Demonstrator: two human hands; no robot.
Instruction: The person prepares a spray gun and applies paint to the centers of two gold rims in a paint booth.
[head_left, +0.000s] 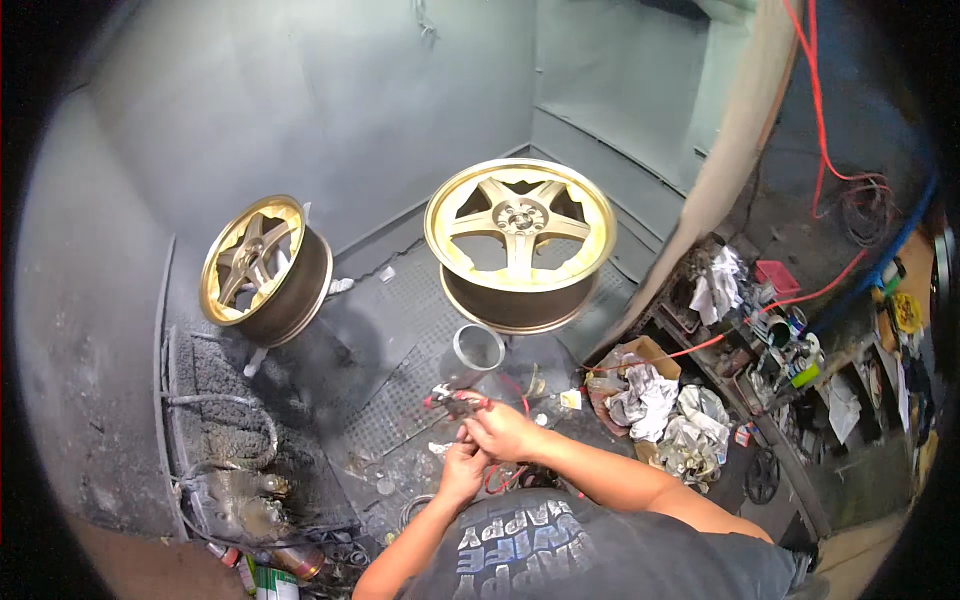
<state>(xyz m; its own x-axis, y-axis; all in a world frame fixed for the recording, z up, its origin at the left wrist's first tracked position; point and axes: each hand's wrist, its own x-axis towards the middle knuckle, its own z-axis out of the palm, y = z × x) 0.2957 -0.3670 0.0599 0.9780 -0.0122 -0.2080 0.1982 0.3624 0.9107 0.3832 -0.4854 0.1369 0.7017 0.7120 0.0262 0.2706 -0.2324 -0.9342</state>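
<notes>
In front of me, my right hand (502, 430) is closed around a spray gun (458, 402) with red parts and a pale grey, round-mouthed cup (479, 347) on top. My left hand (464, 470) is closed just below, against the right hand; what its fingers grip is hidden. Beyond the gun, a gold five-spoke car wheel (519, 244) is raised above the floor, face up. To the left stands a second gold five-spoke wheel (252, 256), tilted, its dark barrel showing.
Grey walls (320, 100) enclose the wheels. A cardboard box (648, 352) and crumpled paper (645, 402) lie to the right, beside cluttered shelves (735, 375). A red hose (690, 350) crosses there. At left is a grey, coated, rough-surfaced heap (225, 415), with cans (277, 582) below.
</notes>
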